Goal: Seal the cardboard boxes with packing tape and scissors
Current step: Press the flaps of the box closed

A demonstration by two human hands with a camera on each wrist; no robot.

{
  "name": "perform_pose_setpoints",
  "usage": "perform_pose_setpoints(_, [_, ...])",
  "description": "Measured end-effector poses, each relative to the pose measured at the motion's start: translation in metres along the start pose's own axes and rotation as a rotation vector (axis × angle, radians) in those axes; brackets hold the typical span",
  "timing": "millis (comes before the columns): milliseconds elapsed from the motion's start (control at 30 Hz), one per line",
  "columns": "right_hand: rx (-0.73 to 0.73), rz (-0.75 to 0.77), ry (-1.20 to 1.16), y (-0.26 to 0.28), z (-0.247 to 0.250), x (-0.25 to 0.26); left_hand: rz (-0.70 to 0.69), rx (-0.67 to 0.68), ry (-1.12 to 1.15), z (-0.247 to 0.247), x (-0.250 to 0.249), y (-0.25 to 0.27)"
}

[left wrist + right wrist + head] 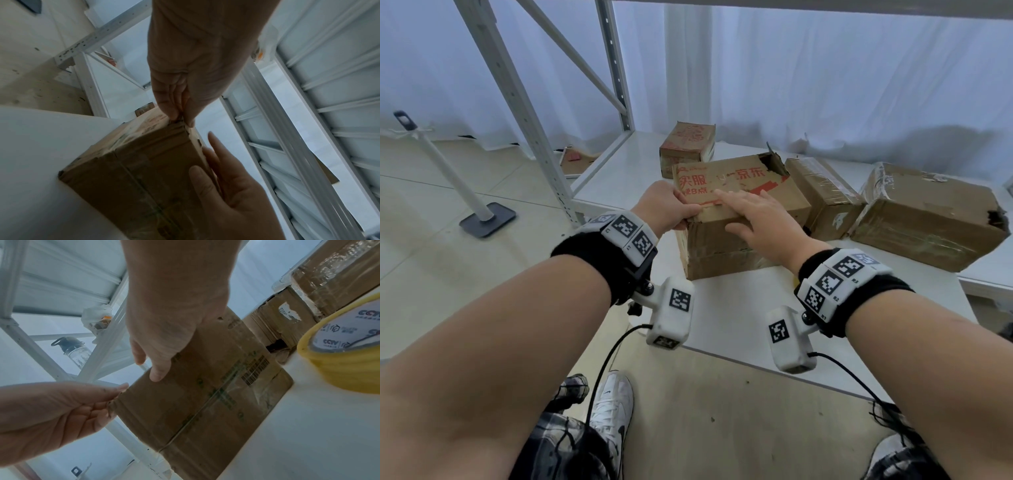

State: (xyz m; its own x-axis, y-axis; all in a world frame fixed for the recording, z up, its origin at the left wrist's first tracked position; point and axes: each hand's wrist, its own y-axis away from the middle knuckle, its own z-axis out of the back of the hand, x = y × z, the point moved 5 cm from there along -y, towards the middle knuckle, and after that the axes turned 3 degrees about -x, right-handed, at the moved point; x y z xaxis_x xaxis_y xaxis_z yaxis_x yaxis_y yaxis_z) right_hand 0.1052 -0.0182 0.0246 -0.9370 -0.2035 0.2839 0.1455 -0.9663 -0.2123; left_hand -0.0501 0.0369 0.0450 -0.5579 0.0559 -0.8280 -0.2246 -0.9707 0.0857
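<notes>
Fingers of the left hand [661, 202] pinched the near-left top corner of the printed cardboard box [736, 192], which stood on the white table [825, 342] near its front edge. The right hand [760, 219] lay flat with fingers spread on the box's top. A yellow tape roll [345, 356] sat just beside the box.

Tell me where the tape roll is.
The yellow tape roll shows only in the right wrist view, at the right edge: it lies on the white table, just right of the box both hands are on.
</notes>
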Motion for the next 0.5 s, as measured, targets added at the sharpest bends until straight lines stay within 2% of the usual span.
perform_pose_setpoints(167, [0.055,-0.015,0.162,-0.002,-0.005,-0.001,0.062,-0.019,0.043,-0.002,0.006,-0.011])
perform_pose_setpoints(233, [0.055,-0.024,0.172,-0.003,-0.005,0.000,0.096,-0.005,0.071,-0.002,0.010,-0.013])
perform_pose_setpoints(400, [0.068,-0.022,0.181,-0.003,-0.008,-0.001,0.246,0.073,0.300,-0.001,0.019,-0.009])
perform_pose_setpoints(500, [0.096,-0.008,0.187,-0.001,-0.012,-0.001,0.240,0.063,0.299,-0.002,0.021,-0.009])
